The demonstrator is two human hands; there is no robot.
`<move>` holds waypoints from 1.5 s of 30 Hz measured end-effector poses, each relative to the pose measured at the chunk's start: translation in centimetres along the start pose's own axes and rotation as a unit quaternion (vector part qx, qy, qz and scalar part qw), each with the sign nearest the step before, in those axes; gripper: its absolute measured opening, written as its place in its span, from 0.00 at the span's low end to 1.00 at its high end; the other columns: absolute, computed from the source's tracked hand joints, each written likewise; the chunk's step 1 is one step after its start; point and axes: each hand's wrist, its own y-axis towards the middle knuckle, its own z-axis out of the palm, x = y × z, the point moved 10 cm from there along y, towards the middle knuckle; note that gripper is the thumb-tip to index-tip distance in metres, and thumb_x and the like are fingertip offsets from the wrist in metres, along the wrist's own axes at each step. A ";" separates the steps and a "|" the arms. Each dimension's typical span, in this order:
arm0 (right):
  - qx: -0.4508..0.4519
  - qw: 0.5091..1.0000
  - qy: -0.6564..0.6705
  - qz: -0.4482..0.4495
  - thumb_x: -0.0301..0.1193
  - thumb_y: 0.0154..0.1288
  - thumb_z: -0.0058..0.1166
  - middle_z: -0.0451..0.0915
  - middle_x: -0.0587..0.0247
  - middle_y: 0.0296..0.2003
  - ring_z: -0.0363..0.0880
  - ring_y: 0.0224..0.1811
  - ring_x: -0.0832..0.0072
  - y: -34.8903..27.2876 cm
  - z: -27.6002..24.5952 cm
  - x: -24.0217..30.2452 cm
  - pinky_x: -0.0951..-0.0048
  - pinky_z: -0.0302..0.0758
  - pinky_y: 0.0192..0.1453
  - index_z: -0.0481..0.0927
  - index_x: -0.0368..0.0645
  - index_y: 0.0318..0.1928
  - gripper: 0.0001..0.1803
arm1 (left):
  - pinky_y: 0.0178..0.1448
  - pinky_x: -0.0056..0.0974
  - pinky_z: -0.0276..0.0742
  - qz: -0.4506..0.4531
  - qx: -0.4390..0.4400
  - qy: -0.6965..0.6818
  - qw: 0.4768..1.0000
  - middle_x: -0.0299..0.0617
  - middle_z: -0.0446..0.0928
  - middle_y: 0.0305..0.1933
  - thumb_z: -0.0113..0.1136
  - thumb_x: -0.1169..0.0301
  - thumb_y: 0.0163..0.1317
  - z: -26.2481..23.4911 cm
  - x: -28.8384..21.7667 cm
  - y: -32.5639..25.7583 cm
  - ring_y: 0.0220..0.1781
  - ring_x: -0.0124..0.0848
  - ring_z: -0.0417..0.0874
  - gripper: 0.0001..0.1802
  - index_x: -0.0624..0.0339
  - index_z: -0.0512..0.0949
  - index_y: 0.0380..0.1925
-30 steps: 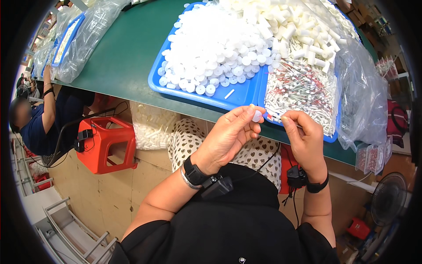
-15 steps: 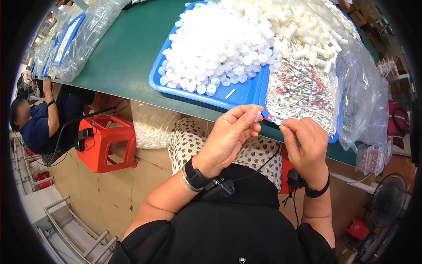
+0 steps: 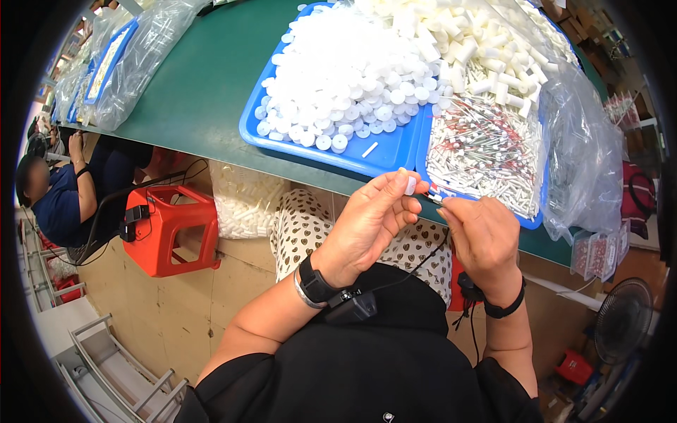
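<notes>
from the head camera, looking down, the person's bare left hand (image 3: 371,217) pinches a small, round, white plastic disc (image 3: 410,185) between thumb and forefinger, its other fingers curled loosely. the disc stands on edge at the fingertips, just beyond the near edge of the green tabletop (image 3: 180,81). close by on the right, the bare right hand (image 3: 485,238) has thumb and forefinger pressed together, with a tiny white piece (image 3: 436,198) at their tips; its exact shape is too small to tell. the two hands are near each other but apart. beyond the left hand lies a shallow blue plastic tray (image 3: 255,143), heaped with white plastic discs (image 3: 352,77); one thin white rod (image 3: 370,149) lies alone on its bare floor. beside it, beyond the right hand, a second blue plastic tray (image 3: 421,151) holds a tangle of thin white and red rods (image 3: 479,151), with thick cream-coloured tubes (image 3: 493,56) piled at its far end. a crumpled clear plastic bag (image 3: 582,151) rests against that tray's right side. below the table, to the left, is a red plastic stool (image 3: 169,229); past it sits a co-worker in a dark blue top (image 3: 63,208).
</notes>
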 end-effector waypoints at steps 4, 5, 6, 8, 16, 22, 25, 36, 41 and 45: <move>0.006 0.995 0.045 0.084 0.23 0.57 0.65 0.76 0.61 0.23 0.73 0.22 0.66 -0.3 0.5 -1.3 0.66 0.68 0.26 0.79 0.38 0.38 0.09 | 0.43 0.27 0.77 -0.004 0.003 -0.002 1.000 0.42 0.80 0.48 0.53 0.59 0.74 0.1 0.0 0.0 0.37 0.21 0.78 0.16 0.62 0.76 0.47; 0.012 0.996 0.048 0.080 0.23 0.57 0.66 0.76 0.61 0.23 0.73 0.22 0.66 -0.3 0.6 -1.2 0.66 0.68 0.27 0.79 0.38 0.37 0.09 | 0.42 0.27 0.77 -0.005 -0.001 -0.002 1.000 0.42 0.80 0.48 0.53 0.59 0.74 0.2 0.1 0.1 0.37 0.21 0.78 0.16 0.62 0.75 0.46; 0.018 0.996 0.051 0.076 0.23 0.57 0.66 0.76 0.61 0.22 0.74 0.21 0.66 -0.2 0.6 -1.1 0.66 0.68 0.27 0.80 0.38 0.35 0.08 | 0.42 0.27 0.77 -0.005 -0.005 -0.001 1.000 0.42 0.80 0.48 0.52 0.59 0.74 0.1 0.1 0.1 0.36 0.21 0.78 0.16 0.62 0.75 0.46; 0.034 0.991 0.079 0.098 0.24 0.57 0.66 0.76 0.61 0.22 0.74 0.21 0.66 -0.2 1.0 -1.3 0.66 0.69 0.27 0.80 0.39 0.33 0.06 | 0.42 0.27 0.77 -0.006 0.005 -0.012 1.000 0.41 0.80 0.46 0.52 0.58 0.75 0.4 0.1 0.1 0.36 0.21 0.77 0.16 0.61 0.75 0.46; 0.045 0.985 0.110 0.121 0.23 0.56 0.65 0.79 0.62 0.23 0.76 0.22 0.66 -0.3 1.6 -1.5 0.67 0.70 0.27 0.80 0.39 0.31 0.06 | 0.37 0.26 0.70 -0.004 0.024 -0.059 0.998 0.34 0.74 0.38 0.50 0.57 0.76 0.5 0.3 0.3 0.32 0.19 0.70 0.15 0.57 0.74 0.40; 0.036 0.987 0.093 0.124 0.22 0.56 0.65 0.79 0.61 0.23 0.77 0.23 0.66 -0.3 1.4 -1.6 0.66 0.71 0.27 0.80 0.38 0.31 0.06 | 0.37 0.27 0.71 0.004 0.029 -0.041 0.999 0.35 0.76 0.39 0.51 0.58 0.75 0.2 0.3 0.4 0.32 0.20 0.72 0.14 0.58 0.75 0.42; 0.024 0.989 0.074 0.124 0.22 0.56 0.64 0.79 0.61 0.23 0.77 0.22 0.65 -0.4 1.3 -1.7 0.66 0.70 0.27 0.79 0.38 0.31 0.05 | 0.38 0.27 0.73 0.012 -0.004 0.016 1.000 0.38 0.80 0.42 0.53 0.59 0.74 -0.3 0.2 0.4 0.32 0.20 0.75 0.15 0.60 0.76 0.45; 0.070 0.895 0.274 0.345 0.28 0.71 0.56 0.71 0.65 0.15 0.68 0.16 0.81 -2.6 3.6 -4.5 0.73 0.64 0.22 0.79 0.37 0.32 0.09 | 0.40 0.28 0.76 0.011 -0.010 0.044 0.999 0.41 0.81 0.45 0.54 0.56 0.73 -0.3 0.3 0.2 0.32 0.20 0.75 0.20 0.64 0.77 0.47; 0.092 0.764 0.451 0.453 0.30 0.75 0.51 0.73 0.70 0.18 0.68 0.21 0.87 -4.8 6.0 -5.3 0.77 0.63 0.23 0.78 0.35 0.35 0.12 | 0.39 0.28 0.75 0.029 -0.029 0.028 0.999 0.37 0.79 0.42 0.54 0.56 0.73 -0.7 0.3 0.0 0.32 0.20 0.74 0.20 0.63 0.77 0.48; 0.043 0.849 0.359 0.384 0.28 0.71 0.57 0.75 0.67 0.20 0.71 0.20 0.82 -3.3 4.4 -4.4 0.75 0.65 0.25 0.78 0.35 0.35 0.08 | 0.38 0.28 0.72 0.023 -0.023 0.008 0.999 0.33 0.76 0.37 0.54 0.56 0.73 -0.9 0.8 0.0 0.32 0.20 0.73 0.19 0.62 0.77 0.48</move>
